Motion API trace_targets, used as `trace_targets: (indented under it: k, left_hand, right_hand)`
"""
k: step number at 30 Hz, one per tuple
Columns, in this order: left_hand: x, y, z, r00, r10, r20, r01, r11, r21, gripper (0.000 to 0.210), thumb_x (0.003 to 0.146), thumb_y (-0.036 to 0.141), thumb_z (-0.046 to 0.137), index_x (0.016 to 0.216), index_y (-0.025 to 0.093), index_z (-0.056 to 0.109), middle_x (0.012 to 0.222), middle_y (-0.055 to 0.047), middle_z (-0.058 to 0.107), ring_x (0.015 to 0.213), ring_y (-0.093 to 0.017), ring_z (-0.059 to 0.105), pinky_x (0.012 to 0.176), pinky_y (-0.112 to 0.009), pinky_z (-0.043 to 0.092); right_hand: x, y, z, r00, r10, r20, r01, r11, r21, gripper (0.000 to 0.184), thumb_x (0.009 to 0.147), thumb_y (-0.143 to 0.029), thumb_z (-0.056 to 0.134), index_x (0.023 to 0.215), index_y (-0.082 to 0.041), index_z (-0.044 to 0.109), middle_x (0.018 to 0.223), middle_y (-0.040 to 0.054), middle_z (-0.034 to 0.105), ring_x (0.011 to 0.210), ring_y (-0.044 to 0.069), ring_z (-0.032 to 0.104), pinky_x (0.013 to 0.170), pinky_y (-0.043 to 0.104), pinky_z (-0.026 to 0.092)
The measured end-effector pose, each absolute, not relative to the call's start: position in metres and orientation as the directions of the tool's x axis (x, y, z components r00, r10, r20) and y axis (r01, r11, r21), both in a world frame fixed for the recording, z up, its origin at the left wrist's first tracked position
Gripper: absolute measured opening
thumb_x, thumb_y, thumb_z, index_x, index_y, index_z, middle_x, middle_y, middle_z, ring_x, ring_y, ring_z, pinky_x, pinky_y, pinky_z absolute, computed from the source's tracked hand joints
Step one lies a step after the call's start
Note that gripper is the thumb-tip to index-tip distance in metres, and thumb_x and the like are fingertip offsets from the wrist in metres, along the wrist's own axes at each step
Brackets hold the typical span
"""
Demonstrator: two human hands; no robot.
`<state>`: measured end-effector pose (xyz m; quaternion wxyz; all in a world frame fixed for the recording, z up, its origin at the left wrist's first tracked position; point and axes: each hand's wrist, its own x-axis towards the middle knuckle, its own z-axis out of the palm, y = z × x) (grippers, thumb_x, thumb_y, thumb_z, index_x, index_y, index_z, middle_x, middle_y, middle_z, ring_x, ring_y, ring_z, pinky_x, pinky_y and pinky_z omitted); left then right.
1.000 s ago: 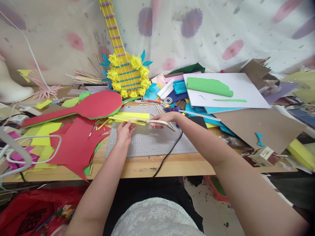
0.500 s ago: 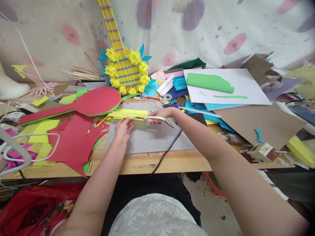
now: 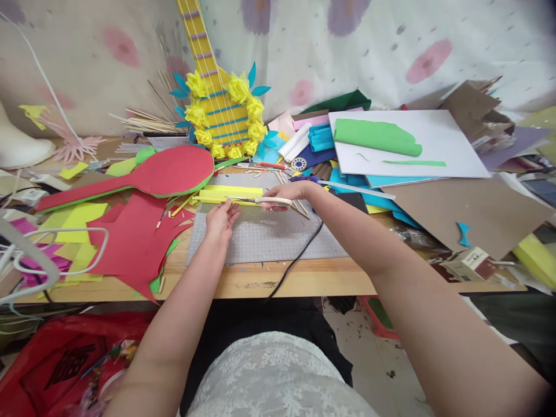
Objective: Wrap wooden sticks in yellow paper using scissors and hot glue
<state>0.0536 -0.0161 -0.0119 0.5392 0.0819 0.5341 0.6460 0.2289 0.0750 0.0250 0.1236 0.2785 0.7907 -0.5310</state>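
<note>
In my right hand (image 3: 284, 196) is a pair of scissors (image 3: 273, 201) with white handles, its blades pointing left along a folded strip of yellow crepe paper (image 3: 237, 192). My left hand (image 3: 220, 221) pinches the near edge of that yellow paper, close to the scissor tips. Both hands are above a grey cutting mat (image 3: 260, 243). Behind my right hand lies a blue glue gun (image 3: 306, 179), partly hidden by the hand, with a black cord running toward the table's front edge. Thin wooden sticks (image 3: 301, 208) lie beside the scissors.
A red guitar-shaped cutout (image 3: 174, 171) and red paper scraps (image 3: 125, 237) lie on the left. A yellow guitar with paper flowers (image 3: 226, 121) stands at the back. On the right are a white board (image 3: 452, 145) with a green roll (image 3: 376, 137) and brown cardboard (image 3: 460, 202).
The view has tilted and shifted slightly, so the table sits a little higher in the picture. The scissor blades have shifted slightly along the yellow paper; both hands keep their holds.
</note>
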Motion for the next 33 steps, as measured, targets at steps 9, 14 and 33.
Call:
trace_targets:
  k: [9,14,33]
  left_hand:
    - [0.0493,-0.0128,-0.0160,-0.395,0.787,-0.474,-0.619,0.154,0.770,0.013,0.077,0.005,0.054,0.068,0.013,0.055,0.059,0.002,0.058,0.057,-0.007,0.059,0.081,-0.031,0.048]
    - [0.0489,-0.0128,-0.0181,-0.379,0.792,-0.479,-0.622,0.164,0.765,0.013,0.077,0.004,0.054,0.068,0.012,0.055,0.059,0.002,0.058,0.056,-0.007,0.059,0.080,-0.032,0.049]
    - [0.0514,-0.0129,-0.0204,-0.336,0.830,-0.446,-0.570,0.197,0.797,0.009,0.074,0.005,0.057,0.069,0.012,0.056,0.066,-0.001,0.062,0.059,-0.009,0.061,0.075,-0.031,0.050]
  right_hand:
    - [0.2275,0.0731,0.0294,-0.769,0.394,-0.504,0.618,0.257,-0.743,0.050,0.068,-0.060,0.060,0.082,-0.013,0.053,0.057,-0.0051,0.045,0.046,0.004,0.042,0.045,0.019,0.034]
    - [0.2298,0.0761,0.0281,-0.756,0.443,-0.482,0.637,0.331,-0.696,0.046,0.066,-0.057,0.062,0.077,-0.013,0.054,0.056,-0.0045,0.048,0.047,0.004,0.043,0.046,0.018,0.033]
    - [0.2221,0.0826,0.0219,-0.771,0.409,-0.489,0.630,0.377,-0.678,0.054,0.068,-0.064,0.055,0.084,-0.013,0.055,0.059,-0.0037,0.047,0.050,0.006,0.043,0.050,0.022,0.034]
